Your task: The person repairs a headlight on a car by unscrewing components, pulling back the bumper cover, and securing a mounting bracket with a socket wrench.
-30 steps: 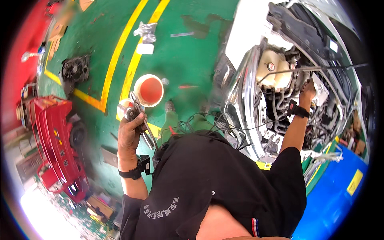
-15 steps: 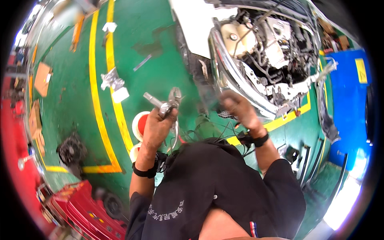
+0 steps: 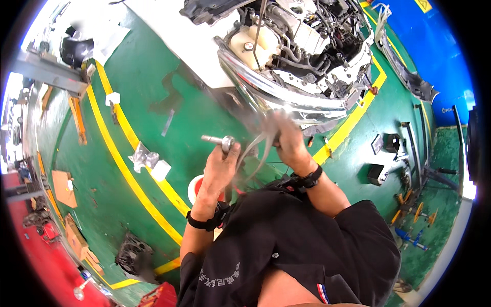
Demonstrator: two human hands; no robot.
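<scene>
My left hand (image 3: 220,169) is closed around a ratchet wrench (image 3: 227,144), its round metal head above my thumb and a short socket end sticking out to the left. To its right, my right hand (image 3: 291,146) is smeared by motion, with the fingers curled. From it hang two pale curved handles of what look like pliers (image 3: 266,149), also blurred. Behind the right hand is the chrome front trim (image 3: 291,102) of a white car with an uncovered engine bay (image 3: 302,46). A red and white round container (image 3: 194,187) stands partly behind my left forearm.
Yellow lines cross the green floor, where a plastic bag (image 3: 143,156) and a white box (image 3: 161,170) lie. A black part (image 3: 134,253) rests at lower left. Small black boxes (image 3: 377,174) and metal stands are at right, near a blue panel (image 3: 434,46).
The pliers have passed from my left hand to my right; the ratchet wrench stays in my left. My view has turned, and the car appears farther left and higher.
</scene>
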